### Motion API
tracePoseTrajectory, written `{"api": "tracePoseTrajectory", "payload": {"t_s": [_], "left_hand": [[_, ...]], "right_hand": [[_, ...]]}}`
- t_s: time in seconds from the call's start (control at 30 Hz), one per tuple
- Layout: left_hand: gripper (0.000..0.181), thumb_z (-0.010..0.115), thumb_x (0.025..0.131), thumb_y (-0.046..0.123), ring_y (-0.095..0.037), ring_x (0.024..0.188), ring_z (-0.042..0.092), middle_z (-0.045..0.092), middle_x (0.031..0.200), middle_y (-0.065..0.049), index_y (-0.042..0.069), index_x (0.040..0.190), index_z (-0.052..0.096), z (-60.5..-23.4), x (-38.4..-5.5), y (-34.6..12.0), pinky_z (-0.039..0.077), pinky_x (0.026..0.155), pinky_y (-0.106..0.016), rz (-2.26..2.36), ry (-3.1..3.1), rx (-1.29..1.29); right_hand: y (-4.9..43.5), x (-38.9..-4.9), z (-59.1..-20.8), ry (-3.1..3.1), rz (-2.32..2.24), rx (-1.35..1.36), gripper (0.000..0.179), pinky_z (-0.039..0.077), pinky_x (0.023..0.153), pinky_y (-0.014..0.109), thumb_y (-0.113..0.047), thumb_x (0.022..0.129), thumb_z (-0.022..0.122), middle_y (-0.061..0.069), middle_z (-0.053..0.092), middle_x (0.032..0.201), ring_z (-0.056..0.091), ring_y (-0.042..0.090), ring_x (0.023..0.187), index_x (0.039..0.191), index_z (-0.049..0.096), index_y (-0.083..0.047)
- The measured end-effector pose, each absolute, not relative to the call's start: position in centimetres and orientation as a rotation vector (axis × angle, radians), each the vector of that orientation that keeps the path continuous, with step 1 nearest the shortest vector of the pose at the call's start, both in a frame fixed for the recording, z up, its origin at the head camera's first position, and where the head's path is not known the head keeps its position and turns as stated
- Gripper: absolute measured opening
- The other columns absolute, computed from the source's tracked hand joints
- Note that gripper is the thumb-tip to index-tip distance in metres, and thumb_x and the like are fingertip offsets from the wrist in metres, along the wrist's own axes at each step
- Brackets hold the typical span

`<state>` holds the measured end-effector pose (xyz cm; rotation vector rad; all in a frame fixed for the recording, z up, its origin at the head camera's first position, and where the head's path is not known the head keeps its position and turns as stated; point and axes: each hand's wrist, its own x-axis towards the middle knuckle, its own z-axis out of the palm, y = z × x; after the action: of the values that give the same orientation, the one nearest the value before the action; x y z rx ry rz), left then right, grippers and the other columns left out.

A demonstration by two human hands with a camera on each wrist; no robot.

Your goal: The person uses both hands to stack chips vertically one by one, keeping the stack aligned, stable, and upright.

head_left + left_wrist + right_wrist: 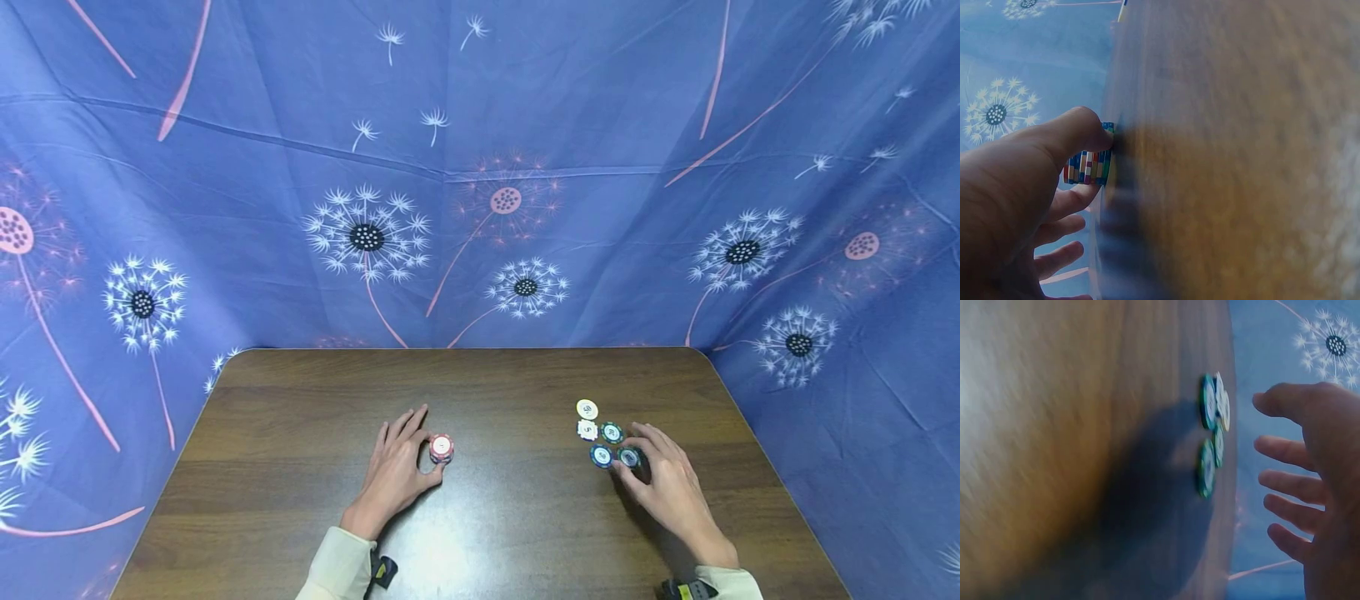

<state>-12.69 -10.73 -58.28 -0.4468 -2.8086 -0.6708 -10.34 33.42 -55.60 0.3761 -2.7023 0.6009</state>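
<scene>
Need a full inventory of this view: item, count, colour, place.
table: 1, brown wood-grain, lower head view
backdrop cloth: 1, blue with white and pink dandelions, behind and beside table
chip stack: 1 (chips uncounted), red-and-white top, mixed edges, left of table centre
yellow chip: 1, yellow, rearmost of the loose chips
white chip: 1, white, just before yellow
blue chip: 1, blue, front
green chips: 2, green, right of white and of blue
wrist straps: 2, dark with yellow, one per wrist
sleeves: 2, pale, bottom edge
left hand: 1, pinching stack
right hand: 1, beside loose chips
</scene>
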Motion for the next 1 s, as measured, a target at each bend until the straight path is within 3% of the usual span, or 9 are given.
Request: {"api": "tracePoseTrajectory", "payload": {"t_s": [0.27, 0.53, 1.0], "left_hand": [[0.041, 0.090, 0.079, 0.035, -0.040, 0.148, 0.047, 0.054, 0.160, -0.015, 0.010, 0.109, 0.078, -58.2, -12.7, -10.8, 0.033, 0.120, -0.070, -0.661, -2.828, -0.439], [0.042, 0.092, 0.077, 0.036, -0.041, 0.147, 0.048, 0.055, 0.159, -0.016, 0.011, 0.108, 0.078, -58.3, -12.7, -10.7, 0.035, 0.119, -0.071, -0.643, -2.811, -0.443], [0.041, 0.091, 0.078, 0.036, -0.040, 0.148, 0.048, 0.055, 0.159, -0.016, 0.011, 0.108, 0.078, -58.3, -12.6, -10.7, 0.034, 0.119, -0.071, -0.658, -2.812, -0.440]], "right_hand": [[35.2, -11.3, -54.7, -2.806, 0.498, 0.400, 0.050, 0.037, 0.106, 0.078, -0.029, 0.080, 0.095, 0.032, 0.060, 0.142, 0.048, 0.059, 0.137, 0.116, 0.074, -0.001], [35.9, -11.5, -54.4, -2.939, 0.429, 0.400, 0.054, 0.032, 0.112, 0.076, -0.027, 0.077, 0.096, 0.036, 0.056, 0.145, 0.043, 0.059, 0.141, 0.117, 0.074, 0.002], [36.0, -11.7, -54.9, -2.957, 0.361, 0.415, 0.053, 0.040, 0.108, 0.075, -0.030, 0.075, 0.098, 0.036, 0.060, 0.141, 0.050, 0.058, 0.137, 0.108, 0.079, 0.006]]}}
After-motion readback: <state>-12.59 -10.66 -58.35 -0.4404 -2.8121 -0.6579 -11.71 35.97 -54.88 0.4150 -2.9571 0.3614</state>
